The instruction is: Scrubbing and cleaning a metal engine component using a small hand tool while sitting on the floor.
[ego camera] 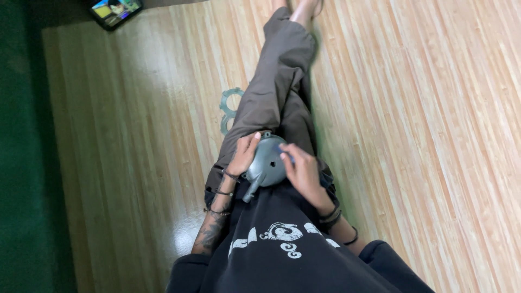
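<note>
Near, bottom of view: dark sweatshirt [282, 255] with pale swirl print, sleeves pushed up, cord bracelets at both wrists.

Held in the lap, between both hands: grey metal housing [267, 161], rounded and dome-like, small dark hole on its face, a stubby arm or spout projecting down and toward the left wrist. Long axis running from that spout diagonally up toward the knees. Resting over the thighs, not on the floor.

Left hand [242, 156]: pressed against the housing's left flank, fingers [253, 140] curled up over its upper rim, grasping the housing. Touching, not apart.

Right hand [304, 172]: laid against the housing's right side, fingers [286, 154] bent onto its face, pinching a small blue item [284, 147] too small to identify. Closed grip on that item; heel of the hand bracing the housing.

Relation of note: housing lying directly between the two sets of fingers, left ones wrapping the rim, right ones over the face near the dark hole; neither hand nearer than the other, both in contact.

Farther: brown trousers [279, 81], legs stretched out, crossed toward the ankles.

Just beside the left thigh, on the wooden floor [135, 135]: flat grey-green gasket [230, 108] with looped cut-outs, partly hidden under the leg.

Farthest, top left corner: phone [115, 11] with lit screen, well apart from the hands, next to a dark green mat [21, 163].
</note>
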